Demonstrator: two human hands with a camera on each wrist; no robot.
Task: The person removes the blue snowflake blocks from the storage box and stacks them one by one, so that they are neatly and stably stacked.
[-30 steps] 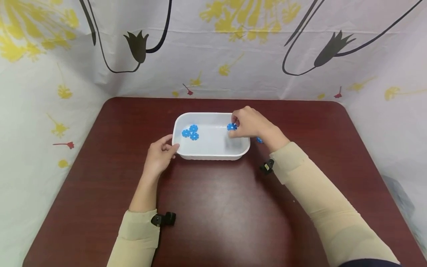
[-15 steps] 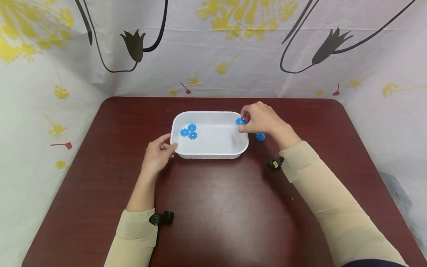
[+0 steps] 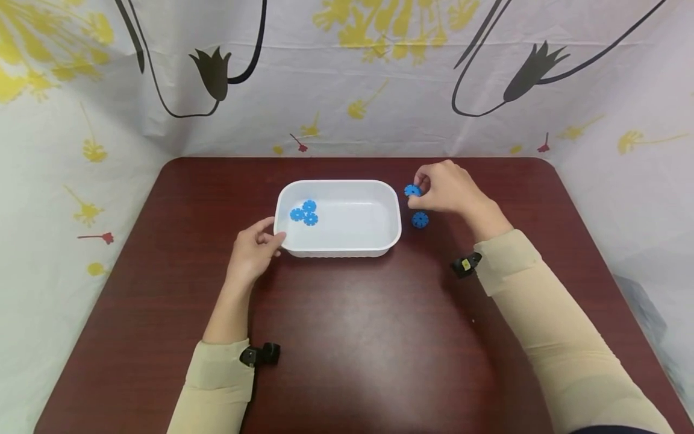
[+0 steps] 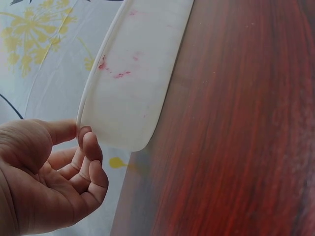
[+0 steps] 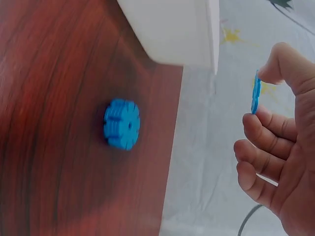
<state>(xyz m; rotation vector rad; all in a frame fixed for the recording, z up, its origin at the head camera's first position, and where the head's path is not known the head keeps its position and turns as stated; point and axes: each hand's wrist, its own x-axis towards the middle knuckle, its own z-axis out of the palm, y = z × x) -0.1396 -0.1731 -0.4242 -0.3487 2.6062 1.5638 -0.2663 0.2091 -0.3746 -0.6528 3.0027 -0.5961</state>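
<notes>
A white plastic tub (image 3: 379,193) stands on the dark red table, with three blue notched discs (image 3: 304,213) lying at its left end. My left hand (image 3: 255,248) rests against the tub's left rim (image 4: 98,78), thumb on the edge and fingers loosely curled beside the wall. To the right of the tub, my right hand (image 3: 446,187) pinches one blue disc (image 3: 412,190) between thumb and forefinger, edge-on in the right wrist view (image 5: 255,92). Another blue disc (image 3: 420,219) lies flat on the table just below that hand (image 5: 122,124), close to the tub's right wall (image 5: 172,34).
A cloth with yellow flowers and black tulips (image 3: 347,72) walls in the table (image 3: 352,337) at the back and both sides. Black wrist camera clips (image 3: 260,354) sit on both sleeves. Bare tabletop stretches in front of the tub.
My right hand has carried the pinched blue disc from over the tub's right end out past its right rim, above the table. The left hand has stayed at the tub.
</notes>
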